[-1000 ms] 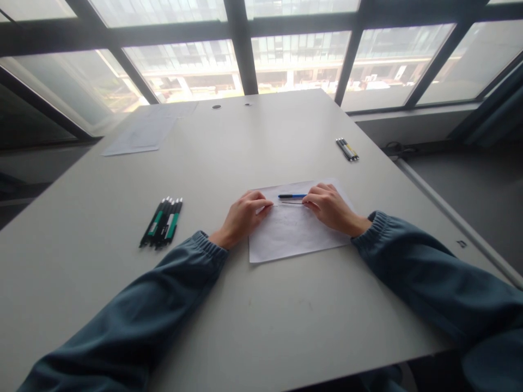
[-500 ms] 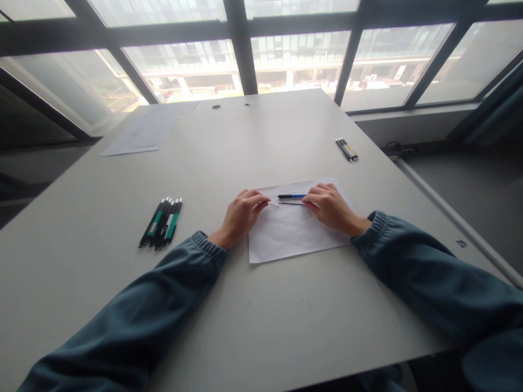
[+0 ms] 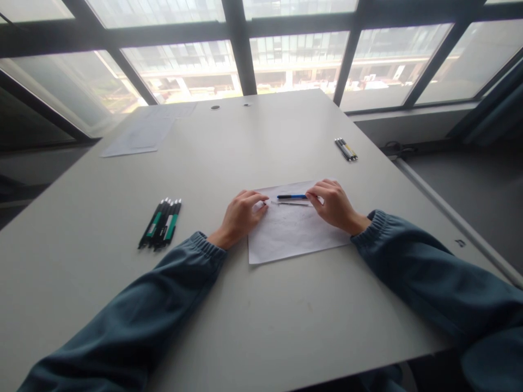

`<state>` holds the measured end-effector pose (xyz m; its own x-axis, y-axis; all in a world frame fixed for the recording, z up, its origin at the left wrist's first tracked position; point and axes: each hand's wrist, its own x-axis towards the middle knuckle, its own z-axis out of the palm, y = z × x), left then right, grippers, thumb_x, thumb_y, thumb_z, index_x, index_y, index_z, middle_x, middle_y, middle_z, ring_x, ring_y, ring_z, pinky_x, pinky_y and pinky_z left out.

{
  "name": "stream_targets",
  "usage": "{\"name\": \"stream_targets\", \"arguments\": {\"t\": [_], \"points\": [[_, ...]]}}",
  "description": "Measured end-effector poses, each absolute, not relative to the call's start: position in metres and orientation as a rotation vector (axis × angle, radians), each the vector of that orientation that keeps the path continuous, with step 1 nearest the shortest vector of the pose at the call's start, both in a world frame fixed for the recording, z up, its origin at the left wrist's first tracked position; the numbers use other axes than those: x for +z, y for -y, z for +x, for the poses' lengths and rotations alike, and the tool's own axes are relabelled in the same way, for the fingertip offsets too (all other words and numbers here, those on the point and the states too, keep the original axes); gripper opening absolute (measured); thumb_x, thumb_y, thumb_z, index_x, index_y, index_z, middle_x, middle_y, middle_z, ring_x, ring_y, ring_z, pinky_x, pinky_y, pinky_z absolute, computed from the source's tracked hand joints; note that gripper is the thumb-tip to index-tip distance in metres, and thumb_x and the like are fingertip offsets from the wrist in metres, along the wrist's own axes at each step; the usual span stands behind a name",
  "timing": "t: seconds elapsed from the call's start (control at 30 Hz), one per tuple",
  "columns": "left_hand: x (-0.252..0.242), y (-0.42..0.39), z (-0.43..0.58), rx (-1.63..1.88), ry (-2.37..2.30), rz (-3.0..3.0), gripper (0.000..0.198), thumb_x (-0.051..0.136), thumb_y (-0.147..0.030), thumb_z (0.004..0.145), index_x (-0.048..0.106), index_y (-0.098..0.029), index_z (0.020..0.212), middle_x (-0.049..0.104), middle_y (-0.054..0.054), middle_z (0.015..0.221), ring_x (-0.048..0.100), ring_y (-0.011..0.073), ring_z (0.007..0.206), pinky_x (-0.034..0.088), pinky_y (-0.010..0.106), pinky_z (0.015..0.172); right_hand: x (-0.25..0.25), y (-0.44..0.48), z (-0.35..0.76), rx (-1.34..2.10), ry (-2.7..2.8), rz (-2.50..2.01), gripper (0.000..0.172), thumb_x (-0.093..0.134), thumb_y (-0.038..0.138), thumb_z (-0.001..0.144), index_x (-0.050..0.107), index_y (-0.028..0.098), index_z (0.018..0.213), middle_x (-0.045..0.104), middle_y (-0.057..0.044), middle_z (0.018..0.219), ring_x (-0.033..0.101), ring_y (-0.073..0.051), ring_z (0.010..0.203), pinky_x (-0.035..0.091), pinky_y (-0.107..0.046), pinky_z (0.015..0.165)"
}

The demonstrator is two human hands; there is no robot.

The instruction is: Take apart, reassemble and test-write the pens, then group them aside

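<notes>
On a white sheet of paper lies a blue pen barrel with a dark grip. Just below it, a thin pen refill lies almost parallel, and a tiny pale piece, perhaps a spring, sits near its left end. My left hand rests at the sheet's left edge, thumb and forefinger slightly apart beside the tiny piece. My right hand is over the sheet's right part, thumb and forefinger apart. Its fingertips are at the barrel's right end, which they hide; whether they touch it is unclear.
Several black pens with green labels lie in a group left of my left forearm. A smaller row of pens sits at the table's right side. More papers lie at the far left, before the windows.
My right fingers have come off the refill and shifted right, so its right end now shows. My left fingers have parted, and the tiny pale piece lies on the paper.
</notes>
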<state>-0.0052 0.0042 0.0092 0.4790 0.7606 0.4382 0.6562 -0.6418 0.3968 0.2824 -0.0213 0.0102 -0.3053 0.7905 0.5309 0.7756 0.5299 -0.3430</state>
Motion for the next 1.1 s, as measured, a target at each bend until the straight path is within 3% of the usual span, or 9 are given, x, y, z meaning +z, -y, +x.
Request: {"name": "stream_targets", "arguments": {"t": [0.23,0.5,0.67,0.83,1.1], "points": [[0.011,-0.005,-0.008,0.944,-1.309,2.561,0.021,0.056,-0.026,0.097,0.073,-0.021,0.108,0.072,0.006,0.11,0.063,0.0231,0.104,0.051,0.04,0.099,0.012,0.014,0.291,0.033,1.926,-1.275,0.021,0.056,0.023,0.095,0.069,0.02,0.08,0.07,-0.007,0.081,0.061,-0.024,0.082,0.047,-0.039,0.083],[0.007,-0.015,-0.017,0.983,-1.435,2.494,0.034,0.043,-0.02,0.099,0.07,-0.021,0.12,0.068,0.007,0.129,0.06,0.0233,0.123,0.047,0.044,0.11,0.024,0.002,0.304,0.247,1.648,-1.308,0.024,0.051,0.019,0.093,0.074,0.018,0.099,0.076,-0.008,0.096,0.07,-0.023,0.087,0.054,-0.036,0.074],[0.001,-0.023,-0.022,0.857,-1.542,2.471,0.04,0.041,-0.018,0.097,0.067,-0.018,0.128,0.063,0.009,0.14,0.054,0.025,0.136,0.04,0.048,0.119,0.022,-0.011,0.328,0.141,1.668,-1.266,0.031,0.045,0.012,0.09,0.075,0.017,0.099,0.077,-0.009,0.097,0.071,-0.022,0.088,0.056,-0.04,0.085],[-0.005,-0.028,-0.024,0.723,-1.618,2.434,0.043,0.039,-0.022,0.098,0.063,-0.016,0.133,0.058,0.012,0.146,0.05,0.027,0.14,0.036,0.051,0.121,0.004,-0.023,0.347,0.054,1.784,-1.298,0.037,0.042,0.011,0.09,0.076,0.018,0.104,0.076,-0.011,0.107,0.069,-0.027,0.105,0.052,-0.046,0.099],[-0.006,-0.028,-0.024,0.583,-1.658,2.479,0.042,0.042,-0.034,0.101,0.061,-0.018,0.134,0.054,0.012,0.15,0.047,0.0281,0.141,0.035,0.05,0.121,-0.015,-0.03,0.348,0.098,1.892,-1.507,0.034,0.053,0.024,0.089,0.075,0.012,0.112,0.073,-0.016,0.119,0.064,-0.033,0.115,0.046,-0.051,0.109]]}}
